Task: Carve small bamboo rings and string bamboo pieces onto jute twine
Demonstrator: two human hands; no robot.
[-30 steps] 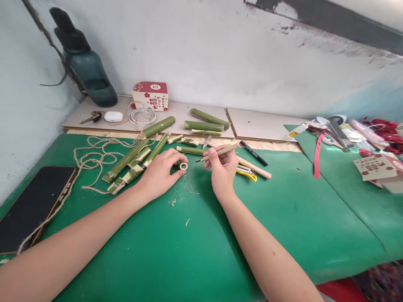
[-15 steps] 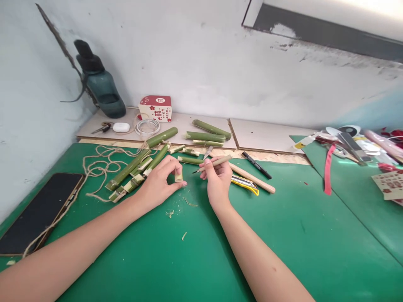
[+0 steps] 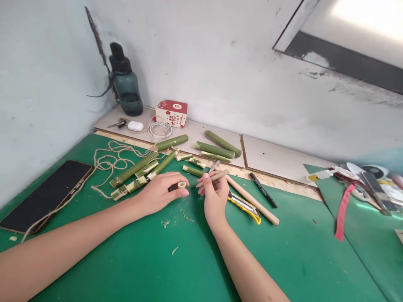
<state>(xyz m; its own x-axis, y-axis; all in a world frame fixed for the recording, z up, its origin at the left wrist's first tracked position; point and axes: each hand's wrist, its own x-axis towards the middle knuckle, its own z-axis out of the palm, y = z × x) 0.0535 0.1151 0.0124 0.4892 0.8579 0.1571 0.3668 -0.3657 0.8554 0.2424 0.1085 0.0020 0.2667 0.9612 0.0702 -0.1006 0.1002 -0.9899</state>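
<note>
Bamboo ring (image 3: pixel 181 187) turned, opening visible | left hand (image 3: pixel 160 192) hides lower part

Your left arm (image 3: pixel 78 239) and right arm (image 3: pixel 240 256) are bare — slim, tapering to the wrists. Your fingers (image 3: pixel 179 193) are bare too — slender.

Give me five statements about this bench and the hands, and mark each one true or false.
1. The left hand holds a short bamboo ring. True.
2. The right hand is empty. False: it holds a pen-like tool with a dark tip.
3. The yellow utility knife lies on the green tabletop. True.
4. The water bottle lies on its side. False: it stands upright.
5. The red-topped box is right of the bottle in the picture. True.
</note>
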